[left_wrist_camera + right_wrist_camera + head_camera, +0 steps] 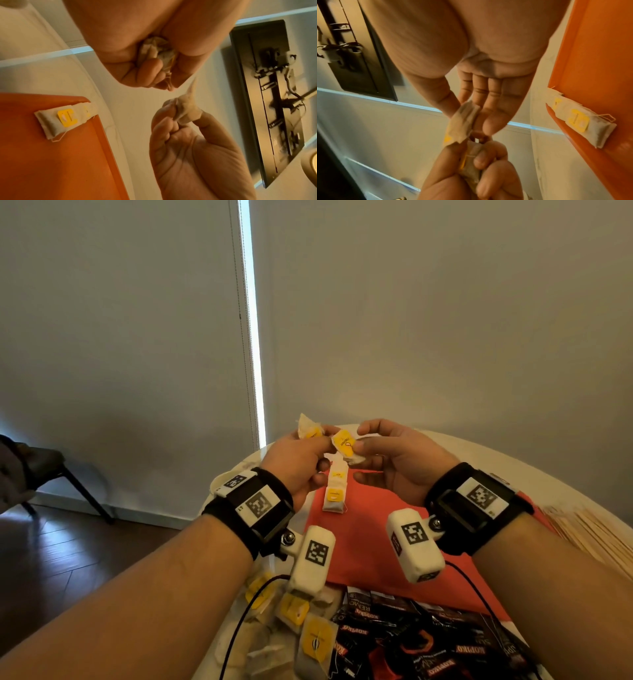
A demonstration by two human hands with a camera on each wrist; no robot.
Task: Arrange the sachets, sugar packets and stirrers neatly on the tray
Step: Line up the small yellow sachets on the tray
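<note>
Both forearms reach forward, hands raised and nearly meeting above the red tray [370, 542]. Left hand [298, 460] pinches a tea sachet [310, 428] at its fingertips; right hand [394, 457] pinches another sachet [346, 445] between thumb and forefinger. Below the fingers, two sachets [335, 491] lie in line on the tray.
</note>
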